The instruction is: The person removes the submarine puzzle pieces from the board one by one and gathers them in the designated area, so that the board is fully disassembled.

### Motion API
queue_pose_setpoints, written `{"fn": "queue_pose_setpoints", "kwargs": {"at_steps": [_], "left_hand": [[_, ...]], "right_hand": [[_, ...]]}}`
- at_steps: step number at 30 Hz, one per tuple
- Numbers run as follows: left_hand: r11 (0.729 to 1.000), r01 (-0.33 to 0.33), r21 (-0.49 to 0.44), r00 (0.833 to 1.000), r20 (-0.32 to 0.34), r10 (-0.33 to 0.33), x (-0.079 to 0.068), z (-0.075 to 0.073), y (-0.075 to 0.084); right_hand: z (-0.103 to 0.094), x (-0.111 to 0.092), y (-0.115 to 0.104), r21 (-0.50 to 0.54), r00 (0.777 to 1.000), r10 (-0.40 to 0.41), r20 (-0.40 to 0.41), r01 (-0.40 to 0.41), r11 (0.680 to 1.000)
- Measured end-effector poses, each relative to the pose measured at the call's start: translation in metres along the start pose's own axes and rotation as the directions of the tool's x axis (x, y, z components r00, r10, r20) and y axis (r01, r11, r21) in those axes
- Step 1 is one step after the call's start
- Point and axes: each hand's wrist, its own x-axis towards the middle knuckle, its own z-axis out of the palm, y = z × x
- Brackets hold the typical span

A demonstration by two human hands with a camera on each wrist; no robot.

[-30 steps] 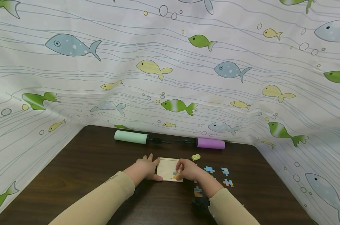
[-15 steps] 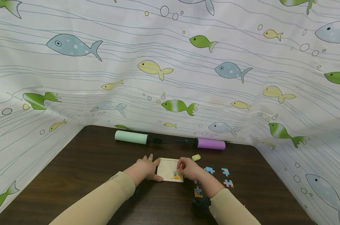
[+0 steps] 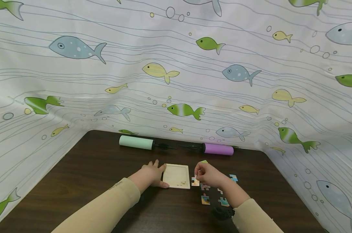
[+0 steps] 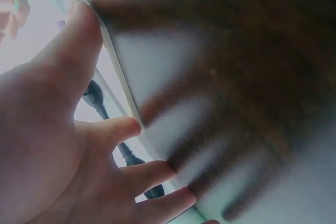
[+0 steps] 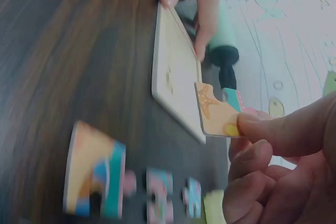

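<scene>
My right hand (image 3: 211, 175) pinches a jigsaw puzzle piece (image 5: 212, 109) between thumb and fingers, just off the right side of the wooden puzzle tray (image 3: 176, 174). A starfish on a sandy ground is printed on this piece. The shallow tray lies flat, with only a small print near its lower right corner. On its left, my left hand (image 3: 150, 174) rests with fingers spread, thumb and index fingertip right at the tray's edge. The left wrist view shows this hand (image 4: 79, 150) from the palm side, its reflection dark on the tabletop.
Several loose puzzle pieces, one of them an orange and blue piece (image 3: 205, 199), lie right of the tray. A yellow-green block (image 3: 204, 161) sits behind the right hand. A mint pump (image 3: 136, 142) and a purple pump (image 3: 218, 149) lie along the back by the fish-print curtain (image 3: 184, 87).
The starfish piece was in the tray's lower right corner; my right hand has taken it out and moved right with it. My left hand has stayed at the tray's edge.
</scene>
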Motion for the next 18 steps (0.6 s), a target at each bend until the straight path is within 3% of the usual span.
{"fn": "queue_pose_setpoints", "kwargs": {"at_steps": [6, 10, 18], "left_hand": [[1.000, 0.006, 0.003, 1.000, 0.003, -0.006, 0.000, 0.000, -0.001], [1.000, 0.007, 0.011, 1.000, 0.003, -0.007, 0.001, 0.001, 0.000], [1.000, 0.004, 0.020, 1.000, -0.002, -0.004, 0.002, 0.002, -0.001]], "right_hand": [[-0.027, -0.029, 0.013, 0.026, 0.999, -0.024, 0.037, 0.023, 0.999], [-0.047, -0.052, 0.027, 0.055, 0.999, 0.021, 0.040, -0.023, 0.998], [-0.083, -0.099, 0.068, 0.062, 0.996, 0.023, 0.081, -0.028, 0.998]]}}
